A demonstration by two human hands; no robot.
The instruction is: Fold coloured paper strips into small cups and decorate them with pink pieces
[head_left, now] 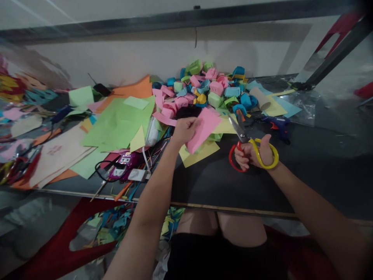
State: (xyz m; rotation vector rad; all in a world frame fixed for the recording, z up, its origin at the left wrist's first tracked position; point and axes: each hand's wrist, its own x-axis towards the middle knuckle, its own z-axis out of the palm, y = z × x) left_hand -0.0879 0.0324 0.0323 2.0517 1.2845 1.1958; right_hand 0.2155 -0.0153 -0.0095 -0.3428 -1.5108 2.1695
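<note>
My left hand (pixel 186 130) pinches a flat pink sheet of paper (pixel 204 130) at its left edge and holds it tilted over the table. My right hand (pixel 250 155) is in the handles of a pair of scissors, one red and one yellow. The scissors' blades (pixel 239 130) point up and left, a little apart from each other, to the right of the pink paper and not touching it. Beneath the pink paper lies a yellow sheet (pixel 199 153) on the dark table. Behind it rises a pile of small folded paper pieces (pixel 215 87) in pink, blue, green and yellow.
Green sheets (pixel 119 124) and orange paper (pixel 131 89) lie to the left. A purple toy-car-shaped power strip (pixel 126 165) with cables sits near the front edge. A blue glue gun (pixel 278 126) lies right of the pile. Paper scraps (pixel 113 225) lie below the table.
</note>
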